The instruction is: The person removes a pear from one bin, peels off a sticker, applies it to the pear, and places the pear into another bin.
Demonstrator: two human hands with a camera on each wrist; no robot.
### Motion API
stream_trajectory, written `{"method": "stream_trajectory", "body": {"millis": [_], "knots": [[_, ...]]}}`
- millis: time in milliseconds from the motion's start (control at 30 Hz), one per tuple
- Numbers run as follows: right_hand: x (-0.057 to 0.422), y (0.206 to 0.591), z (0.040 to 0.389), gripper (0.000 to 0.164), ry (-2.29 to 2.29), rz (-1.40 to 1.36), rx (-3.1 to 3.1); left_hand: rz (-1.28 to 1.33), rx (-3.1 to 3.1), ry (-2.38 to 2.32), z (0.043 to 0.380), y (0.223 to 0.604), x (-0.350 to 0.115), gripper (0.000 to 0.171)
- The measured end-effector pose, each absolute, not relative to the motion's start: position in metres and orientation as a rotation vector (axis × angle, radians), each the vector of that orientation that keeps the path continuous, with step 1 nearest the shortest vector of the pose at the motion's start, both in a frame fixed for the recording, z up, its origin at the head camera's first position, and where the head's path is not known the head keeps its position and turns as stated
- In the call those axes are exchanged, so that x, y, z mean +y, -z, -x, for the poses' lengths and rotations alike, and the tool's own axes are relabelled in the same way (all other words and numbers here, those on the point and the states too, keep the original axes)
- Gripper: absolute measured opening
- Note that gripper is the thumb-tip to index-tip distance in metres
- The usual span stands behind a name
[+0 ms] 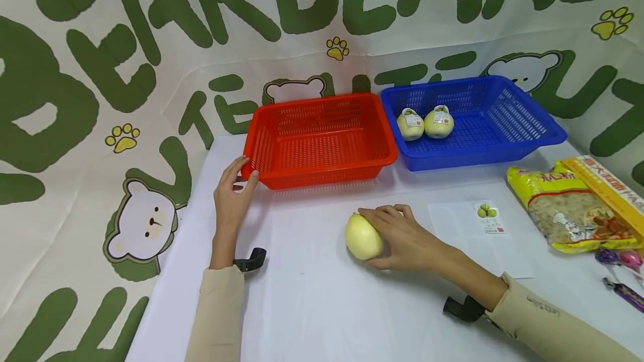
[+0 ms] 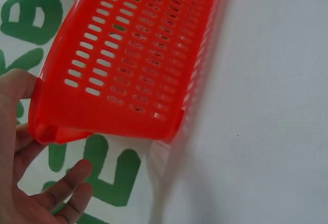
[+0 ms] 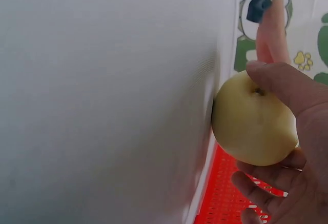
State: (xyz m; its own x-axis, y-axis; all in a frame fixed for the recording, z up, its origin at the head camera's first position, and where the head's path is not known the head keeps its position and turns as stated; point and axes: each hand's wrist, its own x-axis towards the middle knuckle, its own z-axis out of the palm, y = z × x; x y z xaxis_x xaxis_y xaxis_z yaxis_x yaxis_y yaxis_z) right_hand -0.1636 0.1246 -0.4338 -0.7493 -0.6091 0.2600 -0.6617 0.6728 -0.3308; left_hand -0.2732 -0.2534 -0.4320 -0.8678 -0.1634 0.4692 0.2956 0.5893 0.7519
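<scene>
My right hand [image 1: 410, 242] grips a pale yellow pear [image 1: 363, 237] at the middle of the white table. The right wrist view shows the thumb on one side of the pear [image 3: 253, 124] and fingers on the other. No label shows on its visible side. Over at the left, my left hand [image 1: 232, 194] pinches the near left corner of a red plastic basket [image 1: 327, 176]. Its thumb lies on one side of the rim and a finger on the other, seen in the left wrist view; the remaining fingers stand off the basket [image 2: 107, 114].
A blue basket [image 1: 468, 155] beside the red one holds two labelled pears [image 1: 439, 123]. On the right lie a sheet with a pear sticker [image 1: 488, 217], a yellow food bag [image 1: 573, 211], a long box [image 1: 609, 189] and wrapped candies [image 1: 619, 258]. A printed cloth hangs behind.
</scene>
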Motion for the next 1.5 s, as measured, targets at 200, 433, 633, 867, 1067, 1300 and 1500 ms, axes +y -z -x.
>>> {"method": "stream_trajectory", "body": {"millis": [200, 433, 633, 867, 1067, 1300, 1500], "knots": [[0.127, 0.436, 0.162, 0.097, -0.617, -1.035, -2.735, 0.101, -2.329, 1.229, 0.272, 0.433, -0.251, 0.047], [0.130, 0.434, 0.162, 0.093, -0.575, -1.008, -2.667, 0.125, -2.320, 1.226, 0.278, 0.429, -0.248, 0.046], [0.129, 0.435, 0.161, 0.091, -0.530, -0.953, -2.628, 0.117, -2.311, 1.240, 0.279, 0.428, -0.246, 0.046], [0.135, 0.428, 0.157, 0.111, -0.430, -0.945, -2.713, 0.122, -2.316, 1.245, 0.282, 0.428, -0.243, 0.046], [0.140, 0.417, 0.154, 0.117, -0.509, -0.956, -2.793, 0.078, -2.365, 1.176, 0.274, 0.421, -0.246, 0.048], [0.174, 0.400, 0.151, 0.089, -0.753, -0.856, -2.882, 0.392, -2.256, 0.976, 0.230, 0.374, -0.196, 0.039], [0.247, 0.395, 0.160, 0.047, -0.697, -0.683, -2.834, 0.963, -2.181, 1.027, 0.168, 0.365, -0.083, 0.034]]}}
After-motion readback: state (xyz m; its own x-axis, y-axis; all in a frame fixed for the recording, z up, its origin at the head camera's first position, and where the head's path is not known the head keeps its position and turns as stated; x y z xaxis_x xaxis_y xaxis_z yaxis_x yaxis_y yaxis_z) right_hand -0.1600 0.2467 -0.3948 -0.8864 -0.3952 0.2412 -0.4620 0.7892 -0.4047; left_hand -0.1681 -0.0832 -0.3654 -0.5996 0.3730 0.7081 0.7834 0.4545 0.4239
